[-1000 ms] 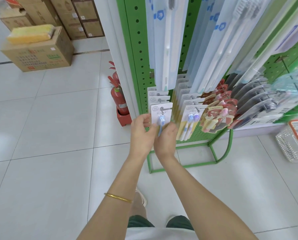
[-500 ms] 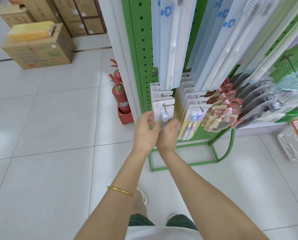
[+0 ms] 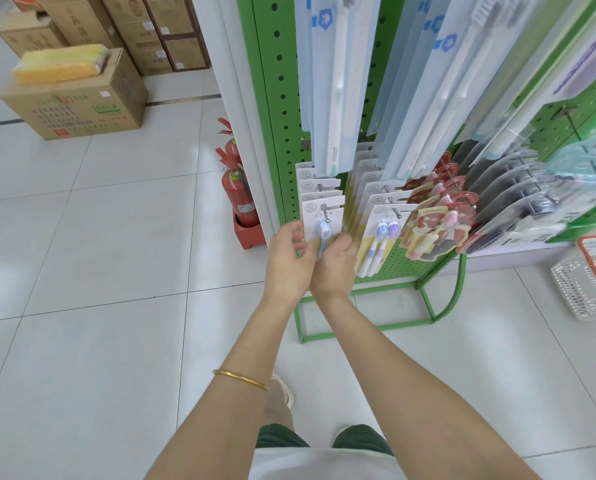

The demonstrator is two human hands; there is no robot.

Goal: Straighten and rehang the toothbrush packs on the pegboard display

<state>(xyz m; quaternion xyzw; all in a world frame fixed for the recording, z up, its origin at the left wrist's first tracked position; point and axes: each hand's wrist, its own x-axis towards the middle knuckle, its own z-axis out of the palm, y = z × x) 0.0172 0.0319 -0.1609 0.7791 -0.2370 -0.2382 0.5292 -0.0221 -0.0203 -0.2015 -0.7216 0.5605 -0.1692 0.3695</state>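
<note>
Little differs from half a second ago. Both hands stay at the centre of the frame on the same front toothbrush pack (image 3: 335,218), and they sit only a touch higher in the picture than one second ago. The pack still hangs on its peg hook (image 3: 324,212), at the front of the leftmost low row on the green pegboard (image 3: 282,133), with more white cards lined up behind it.

The left hand (image 3: 287,258) pinches the pack's left edge, thumb up and fingers curled at the card. The right hand (image 3: 334,268) curls its fingers over the pack's lower right part and hides the lower end. The two hands touch each other below the card. A gold bangle (image 3: 241,378) circles the left forearm.

Just right of the right hand hangs the next row, fronted by a pack with blue and purple brush heads (image 3: 381,237), nearly touching the knuckles. Red packs (image 3: 435,230) fan out further right. Above, long pale toothbrush packs (image 3: 334,81) hang down, and their lower ends reach just over the cards behind the held pack.

Left of the pegboard's edge a red fire extinguisher (image 3: 239,195) stands on the floor, near the left hand in the picture. White floor tiles (image 3: 99,254) spread over the whole left side, up to a cardboard box (image 3: 78,105) in the upper left. At the right edge sits a white basket (image 3: 587,285), and the stand's green foot frame (image 3: 358,332) runs below the hands.
</note>
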